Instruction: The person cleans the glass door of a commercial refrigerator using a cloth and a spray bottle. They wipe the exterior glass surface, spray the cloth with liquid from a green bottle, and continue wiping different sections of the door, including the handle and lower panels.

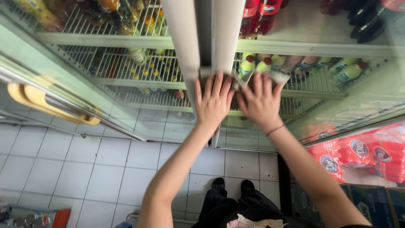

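My left hand (213, 103) and my right hand (260, 104) lie side by side, fingers spread flat, on a brown object (231, 81) at the centre post (211, 38) of a glass-door drinks cooler. Most of the brown object is hidden under my palms, so I cannot tell what it is. Neither hand curls around anything. Just beyond my right fingers stand green bottles with red caps (247, 66) on a wire shelf (295, 101). A thin bracelet (275, 130) circles my right wrist.
The left cooler door with a yellow handle (38, 101) stands open over the white tiled floor (84, 169). Red wrapped bottle packs (358, 154) sit on blue cartons at the right. Red bottles (257, 17) fill the upper shelf. My shoes (232, 184) are below.
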